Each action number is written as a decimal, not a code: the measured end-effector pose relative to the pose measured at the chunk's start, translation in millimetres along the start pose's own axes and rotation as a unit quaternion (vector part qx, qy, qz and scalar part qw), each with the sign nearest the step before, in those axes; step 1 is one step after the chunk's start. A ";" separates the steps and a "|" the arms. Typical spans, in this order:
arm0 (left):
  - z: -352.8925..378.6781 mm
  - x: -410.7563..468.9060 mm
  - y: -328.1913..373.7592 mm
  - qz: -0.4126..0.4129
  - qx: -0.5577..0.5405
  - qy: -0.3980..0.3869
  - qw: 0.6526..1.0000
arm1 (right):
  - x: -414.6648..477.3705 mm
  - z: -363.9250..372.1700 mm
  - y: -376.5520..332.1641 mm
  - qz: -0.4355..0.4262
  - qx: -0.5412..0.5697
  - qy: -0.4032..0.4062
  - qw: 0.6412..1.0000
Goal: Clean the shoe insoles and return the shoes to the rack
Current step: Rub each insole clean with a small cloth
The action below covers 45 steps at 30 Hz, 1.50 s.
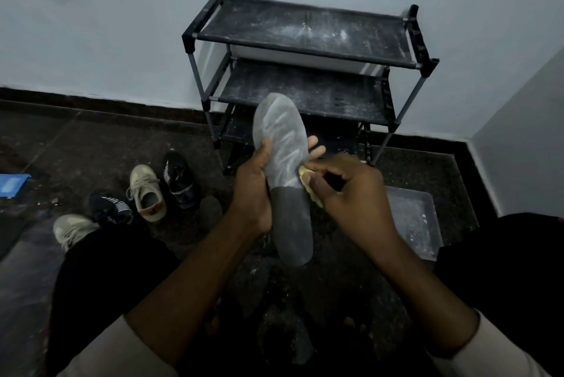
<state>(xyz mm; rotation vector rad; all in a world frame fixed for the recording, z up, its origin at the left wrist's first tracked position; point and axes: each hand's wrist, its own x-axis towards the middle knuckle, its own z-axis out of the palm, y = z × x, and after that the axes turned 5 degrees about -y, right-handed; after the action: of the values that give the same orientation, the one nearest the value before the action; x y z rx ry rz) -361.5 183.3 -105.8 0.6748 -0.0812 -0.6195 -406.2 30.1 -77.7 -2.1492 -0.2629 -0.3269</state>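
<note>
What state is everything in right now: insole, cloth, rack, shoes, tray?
insole: gripped by left hand, upper part powdery, lower dark
cloth: pinched by right hand against insole
rack: shelves dusty, no shoes visible
shoes: four on floor beside rack
tray: on floor, powder-flecked

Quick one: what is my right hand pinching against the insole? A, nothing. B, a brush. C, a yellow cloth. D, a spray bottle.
C: the right hand pinches a yellow cloth against the edge of the insole, which the left hand grips.
</note>
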 end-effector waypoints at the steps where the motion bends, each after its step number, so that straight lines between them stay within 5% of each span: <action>1: 0.4 0.2 -0.6 0.001 -0.006 -0.004 1.000 | -0.8 2.0 0.7 -0.013 -0.031 -0.008 0.999; 5: -0.7 1.0 -0.3 0.002 0.004 0.001 1.000 | -7.2 11.3 2.0 -0.040 -0.097 -0.059 0.993; 12: 10.1 -3.0 -8.3 0.023 0.028 0.032 0.999 | -0.2 8.3 -1.4 -0.026 -0.120 0.000 0.992; 15: 7.7 -2.7 -4.8 0.025 0.022 0.032 0.999 | -7.6 10.5 -2.2 -0.023 -0.119 -0.037 0.992; 20: 11.9 -2.1 -10.4 0.034 0.059 0.030 0.997 | 4.4 4.1 3.4 0.004 -0.115 0.022 0.993; 24: 11.8 -2.6 -6.5 0.032 0.046 0.043 0.998 | -6.7 12.5 -4.6 -0.008 -0.106 -0.028 0.994; 30: 13.4 -4.3 -8.7 0.030 0.066 0.036 0.997 | 6.6 0.3 3.6 0.011 -0.125 0.035 0.991; 35: 14.1 -4.5 -6.9 0.025 0.055 0.033 0.998 | -9.3 8.3 -4.3 0.001 -0.103 -0.016 0.995; 40: 15.5 -4.3 -10.0 0.034 0.067 0.032 0.997 | 4.4 -0.2 1.7 0.010 -0.107 0.041 0.993; 45: 17.5 -5.3 -8.2 0.035 0.037 0.032 0.998 | -11.2 10.3 -5.3 0.002 -0.081 -0.010 0.997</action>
<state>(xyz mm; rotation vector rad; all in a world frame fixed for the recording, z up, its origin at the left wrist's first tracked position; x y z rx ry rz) -374.6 171.5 -96.4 0.7598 -0.0690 -0.5301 -417.0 40.9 -82.9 -2.3129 -0.2496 -0.3346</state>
